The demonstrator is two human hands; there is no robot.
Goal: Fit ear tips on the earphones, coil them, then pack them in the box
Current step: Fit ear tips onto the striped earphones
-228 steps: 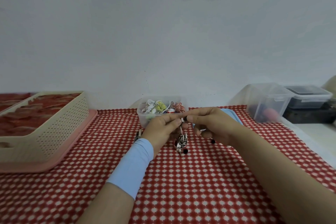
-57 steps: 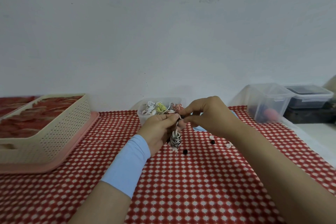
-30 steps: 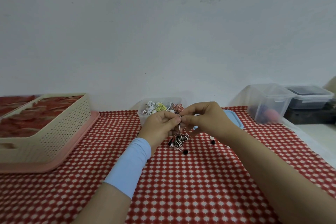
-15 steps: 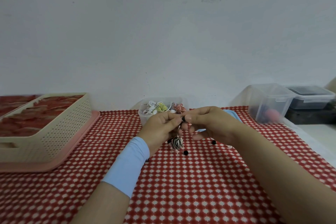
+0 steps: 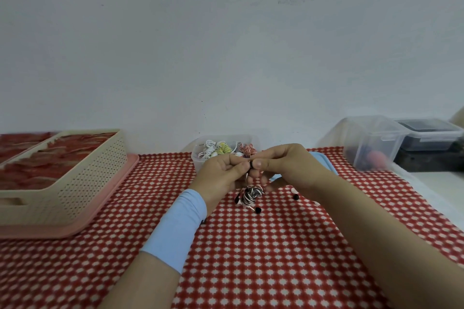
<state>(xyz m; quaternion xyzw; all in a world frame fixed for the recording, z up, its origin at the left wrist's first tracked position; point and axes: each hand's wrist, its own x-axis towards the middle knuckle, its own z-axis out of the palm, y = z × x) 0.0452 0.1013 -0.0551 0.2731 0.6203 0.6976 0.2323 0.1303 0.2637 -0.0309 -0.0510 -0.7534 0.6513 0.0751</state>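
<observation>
Coiled earphones point(image 5: 251, 194) swung right, left hand point(image 5: 221, 173) and right hand point(image 5: 292, 166) pinching earbud point(image 5: 251, 164)

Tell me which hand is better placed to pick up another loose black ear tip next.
Right, probably: a black ear tip lies nearest the right hand, while the left hand pinches the earphones hanging below.

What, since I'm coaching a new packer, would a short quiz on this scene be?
1. True or false: the striped coil lies in the box.
2. The earbud is pinched by: A left hand alone; B right hand alone; C both.
3. Fill in: a loose black tip lies on the ___ cloth.
Key: 1 false; 2 C; 3 red.
</observation>
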